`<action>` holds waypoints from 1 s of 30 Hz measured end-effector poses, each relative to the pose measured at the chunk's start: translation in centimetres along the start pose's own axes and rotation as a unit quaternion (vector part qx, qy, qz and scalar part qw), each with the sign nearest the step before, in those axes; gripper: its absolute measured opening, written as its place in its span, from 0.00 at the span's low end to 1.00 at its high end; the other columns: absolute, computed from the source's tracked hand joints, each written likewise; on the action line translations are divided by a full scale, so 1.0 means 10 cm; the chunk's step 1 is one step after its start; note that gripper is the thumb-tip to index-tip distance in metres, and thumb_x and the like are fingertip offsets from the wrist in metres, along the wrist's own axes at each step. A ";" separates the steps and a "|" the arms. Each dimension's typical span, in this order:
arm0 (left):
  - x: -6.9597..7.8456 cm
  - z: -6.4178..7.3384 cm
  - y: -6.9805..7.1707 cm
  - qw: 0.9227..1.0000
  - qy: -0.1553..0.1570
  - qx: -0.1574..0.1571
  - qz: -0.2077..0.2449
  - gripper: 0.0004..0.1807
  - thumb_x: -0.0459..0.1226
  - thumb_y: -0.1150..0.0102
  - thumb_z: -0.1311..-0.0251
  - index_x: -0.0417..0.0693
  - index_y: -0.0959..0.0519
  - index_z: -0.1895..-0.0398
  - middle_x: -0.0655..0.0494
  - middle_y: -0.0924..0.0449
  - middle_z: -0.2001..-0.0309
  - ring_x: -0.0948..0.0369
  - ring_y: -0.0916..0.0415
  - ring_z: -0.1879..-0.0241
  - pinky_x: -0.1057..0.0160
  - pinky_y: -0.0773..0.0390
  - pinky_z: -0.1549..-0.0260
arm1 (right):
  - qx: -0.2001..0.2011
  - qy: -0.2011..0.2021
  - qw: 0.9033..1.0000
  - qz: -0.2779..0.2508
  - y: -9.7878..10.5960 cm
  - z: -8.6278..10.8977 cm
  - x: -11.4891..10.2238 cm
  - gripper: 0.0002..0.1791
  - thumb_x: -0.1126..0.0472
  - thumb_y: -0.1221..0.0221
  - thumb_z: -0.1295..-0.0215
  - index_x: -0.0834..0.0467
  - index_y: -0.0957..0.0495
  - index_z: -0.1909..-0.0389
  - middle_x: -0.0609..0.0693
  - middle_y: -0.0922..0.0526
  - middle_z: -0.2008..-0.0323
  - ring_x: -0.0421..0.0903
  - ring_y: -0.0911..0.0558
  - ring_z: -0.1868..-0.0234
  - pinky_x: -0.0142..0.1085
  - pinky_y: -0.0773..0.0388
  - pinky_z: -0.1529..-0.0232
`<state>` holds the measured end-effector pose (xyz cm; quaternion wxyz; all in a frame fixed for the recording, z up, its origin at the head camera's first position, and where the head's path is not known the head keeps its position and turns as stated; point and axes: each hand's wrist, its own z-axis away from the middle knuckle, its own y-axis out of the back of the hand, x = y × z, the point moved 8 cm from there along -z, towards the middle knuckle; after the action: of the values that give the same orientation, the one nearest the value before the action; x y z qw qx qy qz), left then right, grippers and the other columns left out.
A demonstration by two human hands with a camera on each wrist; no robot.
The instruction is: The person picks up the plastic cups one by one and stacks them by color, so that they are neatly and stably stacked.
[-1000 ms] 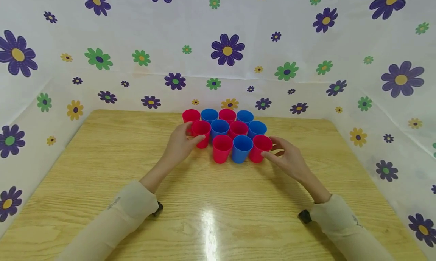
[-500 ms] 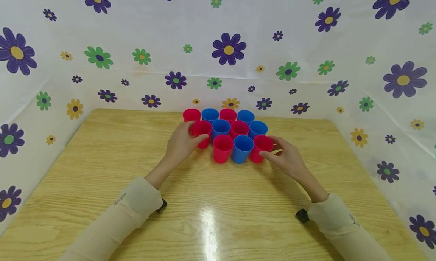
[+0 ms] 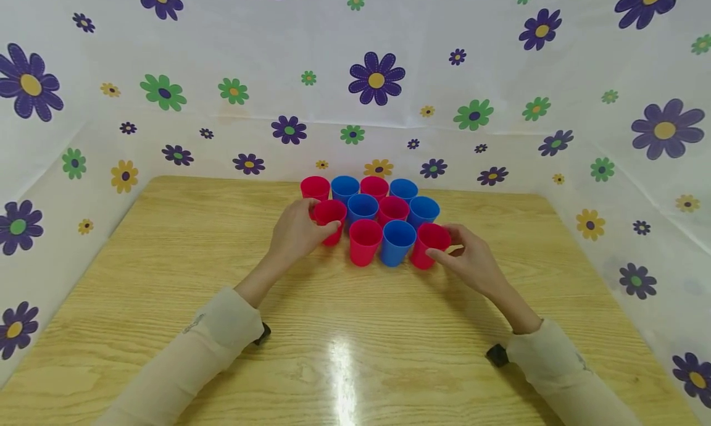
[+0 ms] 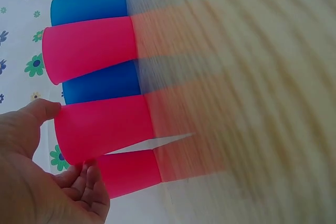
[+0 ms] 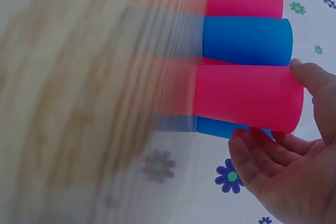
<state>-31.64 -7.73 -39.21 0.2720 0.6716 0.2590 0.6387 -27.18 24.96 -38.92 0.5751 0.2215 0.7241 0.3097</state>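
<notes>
Red and blue plastic cups stand upright in three rows on the wooden table. My left hand [image 3: 297,230] holds the red cup [image 3: 330,219] at the left end of the middle row, thumb at its rim and fingers behind. In the left wrist view that cup [image 4: 107,129] shows between thumb and fingertips. My right hand [image 3: 472,256] holds the red cup [image 3: 426,253] at the right end of the front row, its thumb on the near side. The right wrist view shows this cup [image 5: 247,95] between thumb and curled fingers.
Beside the held cups stand a front red cup [image 3: 363,247] and a blue cup [image 3: 396,247]. A back row starts with a red cup [image 3: 315,186] at the left. The wooden table [image 3: 311,327] ends at a flowered white cloth [image 3: 222,55] behind and at both sides.
Both held red cups have shifted slightly towards me, and the right one also a little outward from the blue cup beside it. The left fingers have closed in on their cup.
</notes>
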 end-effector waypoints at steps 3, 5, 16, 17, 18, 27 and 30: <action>-0.02 0.05 0.02 1.000 0.008 -0.009 -0.003 0.40 0.49 0.28 0.41 0.39 0.31 0.30 0.42 0.26 0.38 0.46 0.28 0.40 0.47 0.18 0.46 | -0.003 -0.005 1.000 -0.007 0.02 0.04 0.00 0.33 0.56 0.31 0.32 0.66 0.31 0.33 0.63 0.19 0.44 0.58 0.20 0.46 0.27 0.22 0.54; -0.04 0.09 0.05 1.000 0.017 -0.016 0.000 0.40 0.49 0.28 0.41 0.39 0.31 0.30 0.42 0.26 0.38 0.47 0.27 0.41 0.48 0.17 0.48 | -0.006 -0.007 1.000 -0.014 0.04 0.08 -0.01 0.33 0.56 0.31 0.32 0.67 0.32 0.33 0.63 0.20 0.43 0.58 0.20 0.46 0.25 0.22 0.53; -0.23 0.34 0.21 0.996 0.045 -0.059 0.050 0.40 0.45 0.31 0.39 0.40 0.35 0.27 0.44 0.24 0.39 0.48 0.24 0.45 0.51 0.16 0.51 | -0.031 -0.044 0.998 -0.032 0.17 0.28 0.02 0.36 0.57 0.33 0.32 0.68 0.39 0.32 0.67 0.21 0.41 0.61 0.19 0.47 0.34 0.19 0.53; -0.25 0.37 0.22 0.996 0.048 -0.062 0.051 0.41 0.45 0.32 0.38 0.40 0.37 0.26 0.43 0.25 0.38 0.47 0.24 0.44 0.51 0.16 0.50 | -0.030 -0.047 0.998 -0.031 0.18 0.29 0.02 0.36 0.57 0.33 0.32 0.68 0.39 0.32 0.67 0.21 0.41 0.61 0.19 0.47 0.35 0.19 0.54; -0.26 0.39 0.24 0.996 0.049 -0.064 0.049 0.41 0.45 0.32 0.38 0.39 0.37 0.26 0.41 0.26 0.37 0.46 0.25 0.43 0.50 0.16 0.49 | -0.029 -0.047 0.998 -0.030 0.19 0.30 0.01 0.37 0.57 0.33 0.32 0.67 0.40 0.32 0.67 0.21 0.41 0.61 0.19 0.48 0.36 0.19 0.54; -0.44 0.54 0.33 0.995 0.043 -0.070 0.053 0.42 0.46 0.31 0.38 0.39 0.40 0.28 0.40 0.29 0.36 0.44 0.29 0.40 0.49 0.18 0.47 | -0.028 -0.036 0.998 -0.035 0.19 0.39 -0.05 0.36 0.58 0.31 0.34 0.67 0.39 0.33 0.65 0.19 0.43 0.59 0.19 0.49 0.32 0.19 0.55; -0.49 0.57 0.35 0.994 0.046 -0.077 0.069 0.41 0.47 0.31 0.37 0.39 0.42 0.29 0.40 0.30 0.35 0.44 0.29 0.40 0.49 0.18 0.47 | -0.030 -0.025 0.999 -0.037 0.17 0.43 -0.10 0.36 0.59 0.30 0.35 0.66 0.38 0.34 0.64 0.19 0.44 0.58 0.19 0.49 0.32 0.19 0.55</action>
<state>-26.19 -13.86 -40.54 0.2660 0.6345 0.1741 0.7045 -22.85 26.34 -37.67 0.6109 0.1848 0.7073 0.3039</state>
